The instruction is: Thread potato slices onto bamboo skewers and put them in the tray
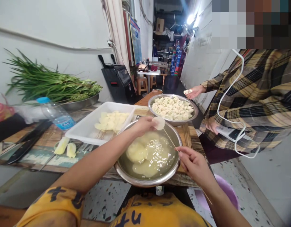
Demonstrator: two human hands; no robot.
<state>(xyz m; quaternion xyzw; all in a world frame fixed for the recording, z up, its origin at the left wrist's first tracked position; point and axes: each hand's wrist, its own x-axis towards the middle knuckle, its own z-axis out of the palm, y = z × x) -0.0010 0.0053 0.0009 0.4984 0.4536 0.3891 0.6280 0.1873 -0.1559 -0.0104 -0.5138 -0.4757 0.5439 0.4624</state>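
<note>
My left hand (pixel 144 124) pinches a thin, pale potato slice (pixel 159 123) above the far side of a steel bowl (pixel 148 182). In my right hand (pixel 193 161), at the bowl's right rim, is a thin wooden skewer (pixel 169 137). Its upper end meets the lower edge of the slice; whether it pierces it I cannot tell. More potato slices (pixel 136 152) lie in cloudy water in the bowl. Left of the bowl, a white plastic tray (pixel 85 130) holds skewered slices (pixel 112 121).
A co-worker in a plaid shirt (pixel 251 104) stands right, near a basin (pixel 195 114) of pale food pieces (pixel 171 107), holding one piece. Left are green stalks (pixel 53 78), a water bottle (pixel 57 115), a black knife (pixel 22 149) and peeled pieces (pixel 62 145). A purple tub (pixel 227 189) sits below.
</note>
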